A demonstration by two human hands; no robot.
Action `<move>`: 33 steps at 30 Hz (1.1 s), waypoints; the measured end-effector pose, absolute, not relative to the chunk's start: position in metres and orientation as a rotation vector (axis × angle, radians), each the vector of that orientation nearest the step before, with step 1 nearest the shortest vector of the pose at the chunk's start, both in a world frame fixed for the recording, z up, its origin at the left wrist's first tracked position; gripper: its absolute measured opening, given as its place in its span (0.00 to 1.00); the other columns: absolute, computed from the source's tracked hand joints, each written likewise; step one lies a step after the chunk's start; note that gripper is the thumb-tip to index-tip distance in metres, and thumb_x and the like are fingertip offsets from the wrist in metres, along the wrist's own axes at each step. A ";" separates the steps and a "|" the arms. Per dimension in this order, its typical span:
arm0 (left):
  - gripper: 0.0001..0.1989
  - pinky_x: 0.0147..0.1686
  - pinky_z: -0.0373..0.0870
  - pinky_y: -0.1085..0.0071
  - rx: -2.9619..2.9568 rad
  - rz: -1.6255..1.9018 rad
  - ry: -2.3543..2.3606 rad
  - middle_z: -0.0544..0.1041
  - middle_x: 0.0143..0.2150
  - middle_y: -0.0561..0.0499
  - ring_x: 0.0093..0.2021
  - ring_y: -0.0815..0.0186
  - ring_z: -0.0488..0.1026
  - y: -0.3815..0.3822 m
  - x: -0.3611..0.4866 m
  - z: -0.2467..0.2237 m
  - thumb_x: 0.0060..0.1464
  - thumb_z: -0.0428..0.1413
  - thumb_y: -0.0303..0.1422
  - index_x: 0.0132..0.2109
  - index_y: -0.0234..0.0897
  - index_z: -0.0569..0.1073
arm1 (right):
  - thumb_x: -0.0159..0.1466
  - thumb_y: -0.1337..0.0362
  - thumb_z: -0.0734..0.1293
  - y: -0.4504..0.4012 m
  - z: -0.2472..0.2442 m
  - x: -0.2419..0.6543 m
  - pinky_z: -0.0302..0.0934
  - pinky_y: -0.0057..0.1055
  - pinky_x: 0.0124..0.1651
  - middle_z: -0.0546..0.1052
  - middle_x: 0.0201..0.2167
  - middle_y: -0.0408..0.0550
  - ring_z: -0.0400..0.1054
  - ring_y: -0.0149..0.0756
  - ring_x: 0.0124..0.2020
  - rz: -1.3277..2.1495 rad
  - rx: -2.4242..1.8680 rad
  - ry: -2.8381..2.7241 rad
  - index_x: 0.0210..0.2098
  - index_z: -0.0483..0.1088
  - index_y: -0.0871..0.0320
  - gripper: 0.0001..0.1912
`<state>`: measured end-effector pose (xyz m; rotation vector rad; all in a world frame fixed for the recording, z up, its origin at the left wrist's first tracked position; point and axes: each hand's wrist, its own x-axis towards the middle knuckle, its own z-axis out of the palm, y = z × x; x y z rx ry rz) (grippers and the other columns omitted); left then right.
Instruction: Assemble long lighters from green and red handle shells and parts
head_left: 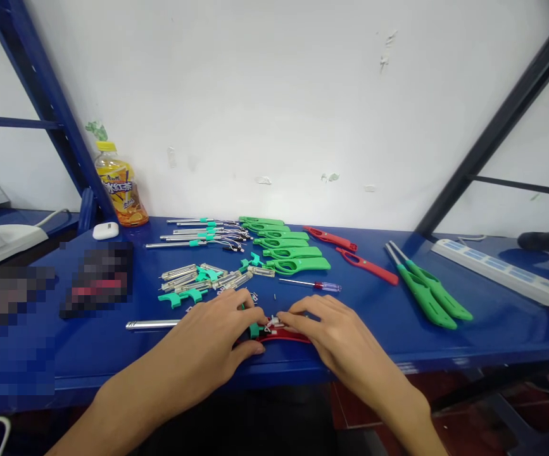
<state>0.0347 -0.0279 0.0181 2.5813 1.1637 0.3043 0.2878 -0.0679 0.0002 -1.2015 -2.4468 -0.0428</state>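
At the table's front edge lies a red lighter shell (pixel 286 336), its inside facing up. A metal lighter tube (pixel 151 325) runs out to its left, and a teal trigger (pixel 255 330) sits at its middle. My left hand (pixel 220 329) is closed round the tube end of the shell, thumb on the near side. My right hand (pixel 335 326) has closed on the other end, its fingertips at a small white part (pixel 274 323) inside. My hands cover much of the shell, and the right thumb is hidden.
Behind my hands lie clear gas tanks (pixel 179 273), teal triggers (pixel 182 297), a screwdriver (pixel 321 286), green shells (pixel 297 265), red shells (pixel 369 266) and metal tubes with wires (pixel 193 243). Green lighters (pixel 426 294) and a power strip (pixel 502 272) are right; a drink bottle (pixel 121 190) stands left.
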 end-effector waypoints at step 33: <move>0.10 0.46 0.71 0.59 2.621 0.311 1.161 0.76 0.52 0.48 0.50 0.54 0.76 -0.032 0.036 0.021 0.68 0.61 0.31 0.54 0.48 0.79 | 0.78 0.78 0.59 -0.072 0.003 0.286 0.64 0.44 0.59 0.79 0.53 0.47 0.72 0.42 0.53 0.325 -1.246 -2.339 0.60 0.78 0.51 0.23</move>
